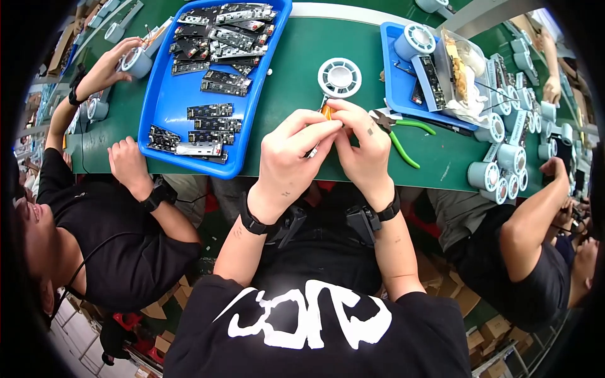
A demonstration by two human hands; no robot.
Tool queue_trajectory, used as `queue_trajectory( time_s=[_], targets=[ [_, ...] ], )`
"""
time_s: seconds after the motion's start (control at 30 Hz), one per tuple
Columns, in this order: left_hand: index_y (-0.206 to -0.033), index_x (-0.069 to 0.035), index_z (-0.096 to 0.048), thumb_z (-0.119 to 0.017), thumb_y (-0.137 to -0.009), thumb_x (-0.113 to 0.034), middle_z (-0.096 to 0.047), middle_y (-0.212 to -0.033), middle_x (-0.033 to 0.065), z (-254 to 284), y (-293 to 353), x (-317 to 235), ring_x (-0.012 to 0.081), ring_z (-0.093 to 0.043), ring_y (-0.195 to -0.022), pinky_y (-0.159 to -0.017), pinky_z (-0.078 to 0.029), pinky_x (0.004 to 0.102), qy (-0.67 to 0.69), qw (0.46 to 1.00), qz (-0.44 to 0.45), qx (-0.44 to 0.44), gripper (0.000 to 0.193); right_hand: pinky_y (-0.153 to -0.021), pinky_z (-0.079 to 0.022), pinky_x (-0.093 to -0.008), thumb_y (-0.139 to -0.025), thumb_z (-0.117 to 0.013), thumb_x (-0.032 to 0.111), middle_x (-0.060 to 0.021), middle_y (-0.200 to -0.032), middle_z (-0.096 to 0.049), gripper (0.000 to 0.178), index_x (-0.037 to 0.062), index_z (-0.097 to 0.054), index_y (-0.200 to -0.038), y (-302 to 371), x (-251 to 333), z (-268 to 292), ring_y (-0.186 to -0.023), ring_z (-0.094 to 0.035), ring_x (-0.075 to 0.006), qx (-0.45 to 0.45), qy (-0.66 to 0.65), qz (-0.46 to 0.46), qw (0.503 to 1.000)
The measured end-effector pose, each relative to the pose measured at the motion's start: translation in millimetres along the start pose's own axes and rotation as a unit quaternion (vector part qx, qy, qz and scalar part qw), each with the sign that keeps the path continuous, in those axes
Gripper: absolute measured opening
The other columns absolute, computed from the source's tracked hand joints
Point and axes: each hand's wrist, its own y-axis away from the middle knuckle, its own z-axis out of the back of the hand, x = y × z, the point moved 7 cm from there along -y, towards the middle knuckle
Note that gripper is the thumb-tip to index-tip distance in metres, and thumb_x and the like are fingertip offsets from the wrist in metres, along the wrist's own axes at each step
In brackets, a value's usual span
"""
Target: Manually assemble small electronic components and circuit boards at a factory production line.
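Between blue tray (157, 101) and green pliers (403, 142), below spool (339, 77): left hand (290, 157), right hand (362, 148) together pinching small orange part (326, 111).

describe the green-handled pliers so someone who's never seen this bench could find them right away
Look at the green work surface, just right of the person's right hand and below the smaller blue tray. The pliers lie flat there, the only tool with bright green handles.

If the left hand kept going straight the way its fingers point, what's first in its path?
The left hand points up-right, already meeting the right hand around a small orange part. Past those, probably the white reel on the green table; depth is unclear.
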Motion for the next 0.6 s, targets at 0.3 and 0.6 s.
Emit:
queue_trajectory(
  time_s=[0.3,0.6],
  targets=[
    [-0.131,0.002,-0.062,-0.068,-0.092,-0.004,-0.064,-0.096,0.0069,17,16,45,0.0151,-0.06,-0.077,-0.068,-0.049,0.0265,0.233,0.957,0.173,0.015,0.04,-0.069,-0.057,-0.0277,-0.083,-0.072,-0.007,-0.0094,-0.105,-0.075,0.019,0.0015,-0.075,-0.1,-7,1,-8,-0.083,-0.072,-0.0178,0.092,-0.004,0.007,0.996],
    [-0.158,0.002,-0.025,-0.047,-0.109,-0.018,-0.054,-0.099,0.0052,11,28,55,0.0097,-0.047,-0.072,-0.065,-0.042,0.0234,0.382,0.867,0.32,-0.01,0.058,-0.069,-0.057,-0.0272,-0.084,-0.073,-0.005,-0.01,-0.091,-0.075,0.02,0.0015,-0.076,-0.103,-13,-3,-16,-0.078,-0.073,-0.018,0.072,-0.072,-0.065,0.993]
  ],
)
